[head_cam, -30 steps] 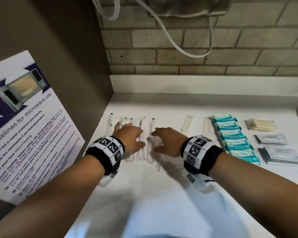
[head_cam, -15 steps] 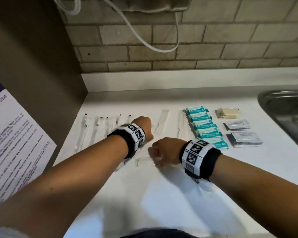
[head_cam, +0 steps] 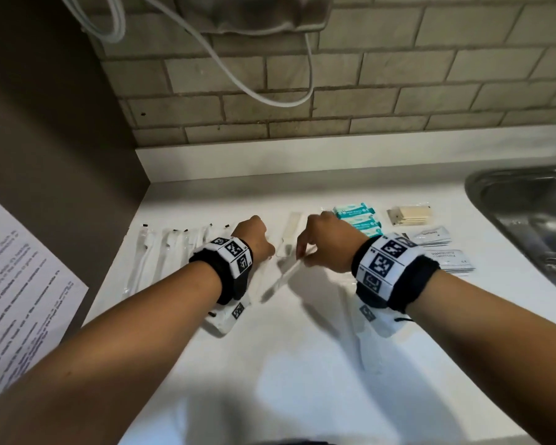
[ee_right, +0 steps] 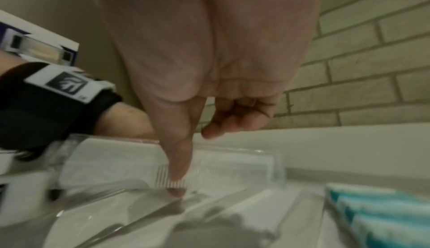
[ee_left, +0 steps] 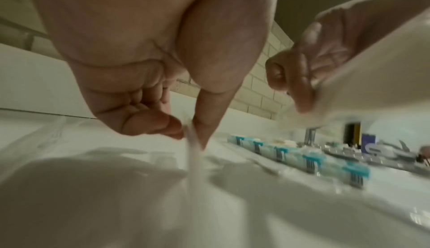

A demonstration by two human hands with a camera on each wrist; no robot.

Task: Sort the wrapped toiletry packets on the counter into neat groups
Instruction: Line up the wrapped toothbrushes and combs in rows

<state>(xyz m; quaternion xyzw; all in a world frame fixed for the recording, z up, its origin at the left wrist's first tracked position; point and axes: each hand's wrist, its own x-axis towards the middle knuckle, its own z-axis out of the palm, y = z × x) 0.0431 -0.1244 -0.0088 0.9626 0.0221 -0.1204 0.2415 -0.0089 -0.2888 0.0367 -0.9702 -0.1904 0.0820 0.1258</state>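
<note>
Both hands meet at the counter's middle over a long clear comb packet [head_cam: 283, 279], which hangs tilted above its shadow. My left hand [head_cam: 268, 252] pinches the wrapper between thumb and forefinger [ee_left: 188, 134]. My right hand [head_cam: 300, 256] grips the upper end, thumb tip down on the wrapper and the other fingers curled [ee_right: 192, 162]. Another comb packet [head_cam: 292, 226] lies flat just behind. Clear toothbrush packets [head_cam: 161, 252] lie in a row at the left. Teal packets [head_cam: 357, 216] form a column to the right, partly hidden by my right hand.
Tan packets [head_cam: 408, 216] and two stacks of silver sachets [head_cam: 443, 264] lie right of the teal ones. A steel sink [head_cam: 527, 220] is set into the counter at the far right. A printed poster [head_cam: 20, 277] hangs on the brown wall at the left.
Both hands have moved right, away from the toothbrush row. The clear packet that lay flat under my right hand is now lifted and tilted between both hands.
</note>
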